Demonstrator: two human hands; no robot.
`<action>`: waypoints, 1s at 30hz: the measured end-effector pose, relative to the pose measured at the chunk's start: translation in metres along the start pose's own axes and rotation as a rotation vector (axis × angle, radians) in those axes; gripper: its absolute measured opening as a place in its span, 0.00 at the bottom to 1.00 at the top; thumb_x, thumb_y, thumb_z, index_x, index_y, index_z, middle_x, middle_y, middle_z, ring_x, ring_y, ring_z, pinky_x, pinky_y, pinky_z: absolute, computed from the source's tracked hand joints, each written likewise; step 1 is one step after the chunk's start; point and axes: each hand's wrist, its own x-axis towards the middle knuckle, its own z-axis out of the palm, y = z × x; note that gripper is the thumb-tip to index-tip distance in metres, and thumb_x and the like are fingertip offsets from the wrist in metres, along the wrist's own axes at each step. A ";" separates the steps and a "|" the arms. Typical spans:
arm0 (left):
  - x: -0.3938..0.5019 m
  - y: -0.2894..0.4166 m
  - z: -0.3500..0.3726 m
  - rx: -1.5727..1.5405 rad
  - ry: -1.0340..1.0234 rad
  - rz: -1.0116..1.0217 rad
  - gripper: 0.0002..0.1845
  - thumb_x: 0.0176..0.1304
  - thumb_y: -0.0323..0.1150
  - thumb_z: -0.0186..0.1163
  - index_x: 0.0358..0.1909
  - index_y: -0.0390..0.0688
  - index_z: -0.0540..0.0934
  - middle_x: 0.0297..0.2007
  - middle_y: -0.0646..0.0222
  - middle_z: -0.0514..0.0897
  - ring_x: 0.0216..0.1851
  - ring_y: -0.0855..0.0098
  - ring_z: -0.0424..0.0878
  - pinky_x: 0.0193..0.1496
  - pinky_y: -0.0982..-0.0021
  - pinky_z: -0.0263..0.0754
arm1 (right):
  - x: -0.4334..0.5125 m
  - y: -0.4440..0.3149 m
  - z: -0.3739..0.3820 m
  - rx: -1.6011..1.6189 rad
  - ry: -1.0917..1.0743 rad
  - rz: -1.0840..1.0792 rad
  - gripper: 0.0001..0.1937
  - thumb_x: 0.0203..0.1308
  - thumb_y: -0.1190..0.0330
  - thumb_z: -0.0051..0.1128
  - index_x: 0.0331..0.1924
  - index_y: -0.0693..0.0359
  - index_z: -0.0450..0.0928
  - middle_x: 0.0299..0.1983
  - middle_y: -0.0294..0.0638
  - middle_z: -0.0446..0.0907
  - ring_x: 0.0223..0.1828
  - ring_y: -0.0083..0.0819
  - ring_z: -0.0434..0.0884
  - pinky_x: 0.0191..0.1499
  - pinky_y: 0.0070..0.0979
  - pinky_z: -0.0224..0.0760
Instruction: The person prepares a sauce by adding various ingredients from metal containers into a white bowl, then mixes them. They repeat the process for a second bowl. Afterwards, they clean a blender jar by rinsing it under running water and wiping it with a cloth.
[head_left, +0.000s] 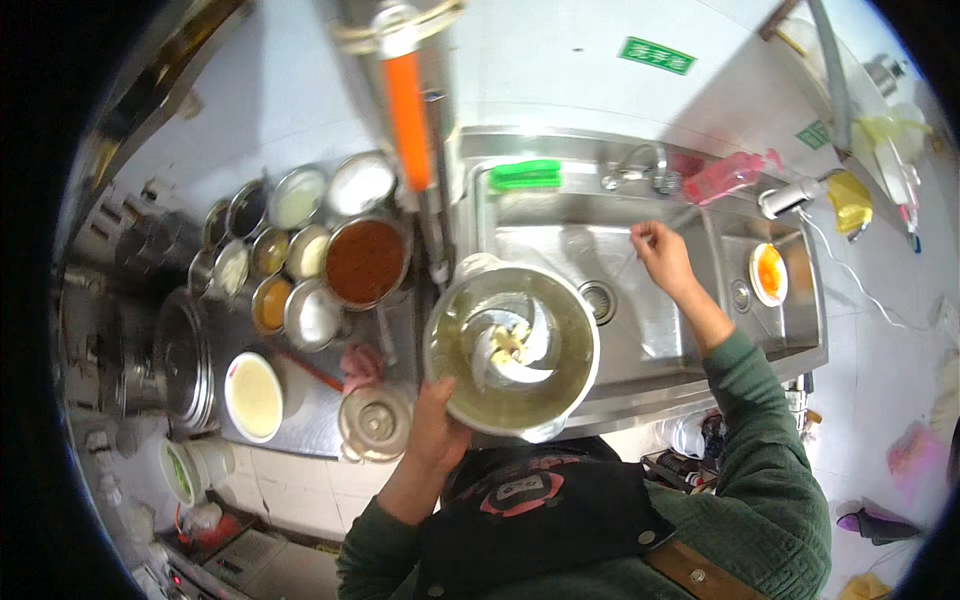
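Note:
A round metal pot with side handles is tilted in front of my body, overlapping the sink's left edge. My left hand grips it at the lower left of its rim. Several pale pieces lie at its bottom, among bright curved shapes; whether these are reflections or blades I cannot tell. Over the large basin of the stainless steel sink hangs my right hand, apart from the pot. Its fingers are bent inward, and blur hides whether anything is between them.
Left of the pot, several metal bowls of seasonings surround a bowl of red-brown sauce. A white tub and pink cloth lie nearer. Behind the sink are a green brush, faucet and pink bottle. The small basin holds an orange-stained dish.

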 end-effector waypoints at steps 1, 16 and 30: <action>0.029 -0.015 0.013 -0.029 -0.061 -0.053 0.30 0.69 0.36 0.54 0.72 0.45 0.62 0.63 0.61 0.74 0.63 0.61 0.75 0.66 0.55 0.72 | 0.027 0.019 -0.011 -0.099 0.076 -0.059 0.16 0.62 0.69 0.61 0.52 0.65 0.78 0.45 0.52 0.82 0.38 0.36 0.85 0.44 0.33 0.77; 0.245 -0.122 0.090 0.263 0.101 -0.138 0.27 0.71 0.46 0.54 0.67 0.48 0.64 0.64 0.60 0.68 0.65 0.59 0.71 0.63 0.41 0.74 | 0.098 0.087 -0.008 -0.332 0.055 -0.410 0.21 0.60 0.74 0.52 0.59 0.70 0.73 0.64 0.56 0.73 0.63 0.52 0.74 0.66 0.41 0.69; 0.279 -0.148 0.093 0.299 0.050 -0.269 0.29 0.69 0.47 0.58 0.67 0.50 0.64 0.65 0.62 0.68 0.65 0.58 0.71 0.63 0.36 0.72 | 0.095 0.097 -0.026 -0.117 -0.053 -0.412 0.24 0.62 0.77 0.53 0.64 0.65 0.70 0.69 0.53 0.69 0.68 0.51 0.70 0.69 0.40 0.66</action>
